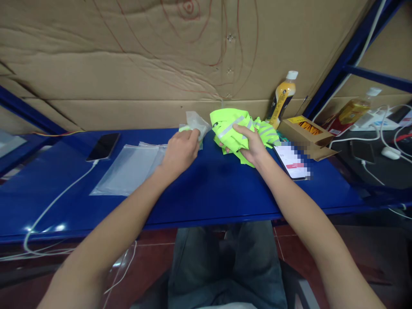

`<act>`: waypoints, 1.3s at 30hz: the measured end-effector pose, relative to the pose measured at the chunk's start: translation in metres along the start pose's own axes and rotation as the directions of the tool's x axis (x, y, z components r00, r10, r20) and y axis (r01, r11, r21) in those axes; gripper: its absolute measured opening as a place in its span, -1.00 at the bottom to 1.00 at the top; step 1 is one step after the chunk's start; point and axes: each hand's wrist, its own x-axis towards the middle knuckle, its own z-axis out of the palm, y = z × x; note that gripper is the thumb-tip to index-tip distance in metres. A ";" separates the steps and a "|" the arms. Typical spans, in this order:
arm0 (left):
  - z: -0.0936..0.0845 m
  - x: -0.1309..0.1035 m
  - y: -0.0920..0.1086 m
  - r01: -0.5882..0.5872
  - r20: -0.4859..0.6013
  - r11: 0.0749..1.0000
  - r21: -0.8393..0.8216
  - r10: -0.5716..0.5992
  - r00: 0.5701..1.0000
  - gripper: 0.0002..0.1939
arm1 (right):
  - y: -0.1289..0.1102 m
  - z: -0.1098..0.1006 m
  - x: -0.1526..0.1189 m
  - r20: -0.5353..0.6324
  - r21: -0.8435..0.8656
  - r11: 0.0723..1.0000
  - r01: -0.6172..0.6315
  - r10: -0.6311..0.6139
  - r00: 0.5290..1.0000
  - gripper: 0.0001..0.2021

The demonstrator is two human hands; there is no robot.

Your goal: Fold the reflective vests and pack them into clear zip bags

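Neon-yellow cloth (232, 128) with grey stripes sits bunched in the right hand (250, 143), its thumb over the front and the other fingers curled behind and beneath, lifted a little over the blue table (219, 193); the left hand (183, 148), just beside it, pinches a crumpled clear wrapper (197, 122) between thumb and fingers, the rest of them folded in, and whether something else is in that grip I cannot tell; more striped yellow cloth (266, 132) lies behind the right hand, near an upright bottle (283, 98) with a white cap and an open carton (309, 133) holding orange packets; a lit phone (291, 161) lies in front of the carton, and flat clear bags (128, 167) lie to the left, between the left hand and a dark phone (103, 146) plugged into a white cable (64, 191)
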 end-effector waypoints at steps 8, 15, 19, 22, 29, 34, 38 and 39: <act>0.011 0.005 0.017 -0.093 0.152 0.992 0.087 0.079 0.985 -0.67 | 0.001 0.001 -0.001 -0.009 -0.003 1.000 0.008 -0.008 1.000 -0.41; 0.016 0.008 0.010 0.029 -0.022 0.999 0.016 -0.028 0.999 -0.70 | 0.002 -0.001 0.000 0.060 0.031 0.999 0.016 -0.017 0.998 -0.47; 0.027 0.007 0.002 0.119 -0.092 0.988 -0.101 -0.129 0.987 -0.87 | 0.004 0.001 -0.001 0.153 0.017 1.000 0.000 -0.003 0.988 -0.48; 0.035 0.005 -0.002 0.125 -0.107 0.946 -0.298 -0.163 0.981 -0.85 | 0.005 0.003 -0.003 0.190 -0.015 0.999 -0.029 0.031 0.981 -0.45; 0.034 0.006 -0.006 0.068 -0.259 0.818 -0.572 -0.258 0.931 -0.90 | 0.009 -0.002 -0.005 0.241 -0.057 0.996 -0.064 0.076 0.968 -0.50; 0.028 0.006 -0.010 0.091 -0.233 0.765 -0.637 -0.304 0.924 -0.90 | 0.008 -0.003 -0.008 0.304 -0.120 0.984 -0.135 0.166 0.938 -0.50; 0.027 0.003 -0.007 0.093 -0.226 0.791 -0.605 -0.283 0.932 -0.74 | 0.009 0.002 -0.010 0.279 -0.190 0.970 -0.150 0.200 0.939 -0.49; 0.026 0.003 -0.005 0.118 -0.218 0.801 -0.586 -0.297 0.930 -0.70 | 0.010 0.003 -0.011 0.266 -0.204 0.968 -0.146 0.198 0.943 -0.50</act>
